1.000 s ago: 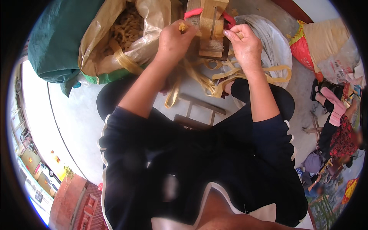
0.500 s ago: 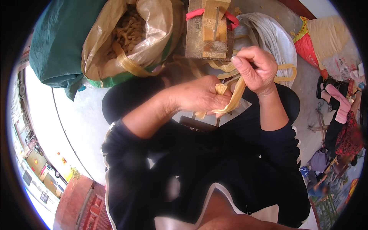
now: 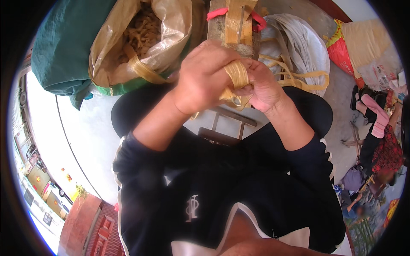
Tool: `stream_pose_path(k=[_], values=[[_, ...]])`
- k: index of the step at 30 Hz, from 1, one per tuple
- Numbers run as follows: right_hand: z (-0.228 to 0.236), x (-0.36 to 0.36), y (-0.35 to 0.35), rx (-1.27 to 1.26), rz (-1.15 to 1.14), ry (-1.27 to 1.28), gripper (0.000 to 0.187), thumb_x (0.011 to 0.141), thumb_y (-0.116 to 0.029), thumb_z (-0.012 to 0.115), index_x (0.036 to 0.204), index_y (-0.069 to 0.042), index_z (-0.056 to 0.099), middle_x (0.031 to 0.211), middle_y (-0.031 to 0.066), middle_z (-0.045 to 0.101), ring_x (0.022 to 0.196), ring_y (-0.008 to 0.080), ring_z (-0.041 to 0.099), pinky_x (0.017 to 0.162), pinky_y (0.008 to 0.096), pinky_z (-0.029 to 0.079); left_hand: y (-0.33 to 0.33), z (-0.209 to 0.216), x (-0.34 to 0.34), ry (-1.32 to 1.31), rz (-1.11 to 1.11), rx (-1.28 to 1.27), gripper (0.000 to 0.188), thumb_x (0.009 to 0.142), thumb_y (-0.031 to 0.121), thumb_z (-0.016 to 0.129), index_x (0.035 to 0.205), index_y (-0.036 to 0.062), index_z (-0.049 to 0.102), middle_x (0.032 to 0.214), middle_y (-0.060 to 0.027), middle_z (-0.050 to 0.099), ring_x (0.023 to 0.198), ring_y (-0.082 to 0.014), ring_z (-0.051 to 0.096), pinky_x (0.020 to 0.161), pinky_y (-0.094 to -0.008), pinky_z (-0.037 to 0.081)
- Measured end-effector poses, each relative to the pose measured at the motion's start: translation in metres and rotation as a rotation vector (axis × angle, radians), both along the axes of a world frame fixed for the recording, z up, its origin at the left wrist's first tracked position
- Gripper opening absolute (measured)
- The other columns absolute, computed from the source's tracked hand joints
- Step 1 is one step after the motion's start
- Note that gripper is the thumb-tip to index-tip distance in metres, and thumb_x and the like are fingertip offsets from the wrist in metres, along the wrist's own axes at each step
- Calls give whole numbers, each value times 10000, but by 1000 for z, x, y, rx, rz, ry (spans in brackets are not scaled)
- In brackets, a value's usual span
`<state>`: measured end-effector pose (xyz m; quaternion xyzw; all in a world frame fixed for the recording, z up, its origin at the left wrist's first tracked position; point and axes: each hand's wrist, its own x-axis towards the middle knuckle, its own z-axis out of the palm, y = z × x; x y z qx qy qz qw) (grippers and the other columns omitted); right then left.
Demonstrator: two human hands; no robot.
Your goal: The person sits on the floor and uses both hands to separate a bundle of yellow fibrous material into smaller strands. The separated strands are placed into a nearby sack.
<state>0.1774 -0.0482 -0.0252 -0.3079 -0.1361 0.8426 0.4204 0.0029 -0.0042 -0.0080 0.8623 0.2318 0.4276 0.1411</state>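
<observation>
A long, flat, yellowish, slightly see-through strip (image 3: 236,74) is folded between my two hands, just in front of the wooden block. My left hand (image 3: 204,76) is closed on it, back turned up, with most fingertips hidden. On the other side my right hand (image 3: 264,87) pinches the strip's folds, its fingers curled in close to the left ones. Part of the strip hangs below my hands. More yellow strips (image 3: 305,82) trail out at the right, over a white sack (image 3: 309,47). The hands cover the near end of the wooden block (image 3: 234,30), which has a slotted top piece and red cloth ties.
An open tan sack (image 3: 102,51) at the far left holds many small tan pieces (image 3: 143,32). Beside it lies dark green cloth (image 3: 64,47). A small wooden stool frame (image 3: 220,135) stands between my knees. Another person (image 3: 380,128) and packed bags (image 3: 367,47) are at the right.
Both hands have moved up toward the wooden block and come together. My right hand has dropped in from its raised place, and the strip is now looped between the fingers.
</observation>
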Motion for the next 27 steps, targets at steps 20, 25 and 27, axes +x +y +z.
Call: stream_pose_path(k=[20,25,27], values=[[5,23,7,208,175,-360,420,978,-374,471,803,-11,588,560,-39,430,500,39,302,478,202,236,12,5,-13,-389,68,-757,168,904,103,607,894,-53,668,1038,-119,650,879,-156,635,769,-272,519],[10,17,10,103,157,-279,426,985,-375,461,755,-34,570,521,-71,335,465,26,229,454,201,171,9,6,-16,-399,10,-1361,377,860,279,690,1087,-12,614,725,-63,627,560,-85,555,500,-193,434],[14,6,7,69,123,-312,370,925,-363,581,768,-30,613,530,-79,346,473,20,242,448,206,172,3,5,-10,-409,-188,-1540,352,839,253,715,1066,2,618,713,-61,610,524,-80,535,469,-186,411]])
